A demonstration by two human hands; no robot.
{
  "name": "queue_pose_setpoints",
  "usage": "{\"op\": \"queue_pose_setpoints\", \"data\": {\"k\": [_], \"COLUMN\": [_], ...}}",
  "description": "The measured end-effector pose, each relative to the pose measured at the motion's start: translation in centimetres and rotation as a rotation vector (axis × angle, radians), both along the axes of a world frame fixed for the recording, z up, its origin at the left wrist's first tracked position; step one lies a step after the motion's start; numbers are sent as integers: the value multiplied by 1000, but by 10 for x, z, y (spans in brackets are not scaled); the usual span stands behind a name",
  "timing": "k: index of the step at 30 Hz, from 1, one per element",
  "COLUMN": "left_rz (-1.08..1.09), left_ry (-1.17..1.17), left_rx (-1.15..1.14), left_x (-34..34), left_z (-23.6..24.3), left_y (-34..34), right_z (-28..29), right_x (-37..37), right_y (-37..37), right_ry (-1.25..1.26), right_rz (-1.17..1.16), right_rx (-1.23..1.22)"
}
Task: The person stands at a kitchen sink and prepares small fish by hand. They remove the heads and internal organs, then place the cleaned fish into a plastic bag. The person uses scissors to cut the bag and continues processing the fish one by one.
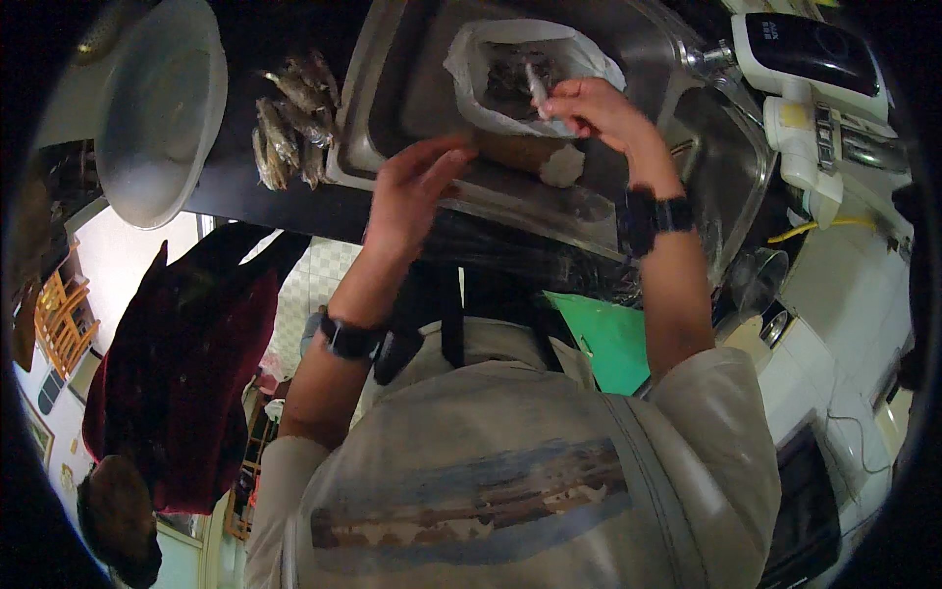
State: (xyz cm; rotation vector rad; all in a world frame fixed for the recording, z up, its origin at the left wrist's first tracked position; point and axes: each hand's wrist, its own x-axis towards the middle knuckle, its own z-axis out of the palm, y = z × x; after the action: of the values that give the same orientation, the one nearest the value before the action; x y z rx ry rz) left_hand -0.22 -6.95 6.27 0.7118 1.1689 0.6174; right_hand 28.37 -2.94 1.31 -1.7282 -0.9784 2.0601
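Note:
In the sink, a white plastic bag (pixel 476 83) stands with its mouth spread and a dark, wet heap inside. Over its right side my right hand (pixel 594 110) pinches a small silvery fish (pixel 537 88), which hangs tilted above the heap. My left hand (pixel 410 194) is by the sink's near edge, left of the bag. Its fingers are stretched out and somewhat blurred by motion, with nothing visible in them. Just in front of the bag lies a brown cylindrical thing (pixel 520 154) with a pale, rough end.
Several small fish (pixel 299 113) lie piled on the dark counter left of the steel sink (pixel 358 108). A large translucent bowl (pixel 162 118) stands further left. On the right are a white tap-mounted device (pixel 810 59) and a glass (pixel 760 275). A person in dark red (pixel 196 383) stands at my left.

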Motion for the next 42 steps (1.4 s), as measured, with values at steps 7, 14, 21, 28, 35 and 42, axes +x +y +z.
{"op": "queue_pose_setpoints", "data": {"k": [7,14,21,28,35,42], "left_rz": [86,171,146,131,143,191], "left_ry": [-166,-206,-192,-206,-221,-333], "left_rx": [-157,-246,-259,-245,-239,-239], "left_x": [32,12,9,6,3,14], "left_z": [-16,-25,-28,-25,-25,-36], "left_y": [10,3,-3,-6,-7,-3], "right_z": [30,-94,-147,-158,-147,-42], "right_x": [-53,10,-16,12,38,13], "right_y": [-30,20,18,23,38,20], "right_ry": [-55,-1076,-1159,-1194,-524,15], "right_rz": [140,414,556,492,97,-210], "right_rx": [79,361,437,420,-43,-33]}}
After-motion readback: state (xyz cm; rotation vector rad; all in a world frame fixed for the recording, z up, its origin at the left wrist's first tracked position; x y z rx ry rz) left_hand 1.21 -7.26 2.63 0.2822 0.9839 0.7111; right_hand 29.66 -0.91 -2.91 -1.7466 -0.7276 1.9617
